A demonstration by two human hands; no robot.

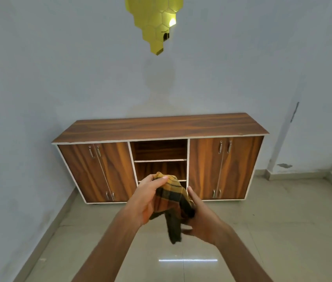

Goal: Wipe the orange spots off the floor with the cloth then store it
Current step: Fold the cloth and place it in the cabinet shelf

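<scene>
Fingers [162, 181] bunching cloth [171, 197], yellow-black plaid

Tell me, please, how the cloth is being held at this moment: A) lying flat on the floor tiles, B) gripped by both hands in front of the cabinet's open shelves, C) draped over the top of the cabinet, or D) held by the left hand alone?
B: the left hand and the right hand both grip the checked cloth, bunched in mid-air before the cabinet.
</scene>
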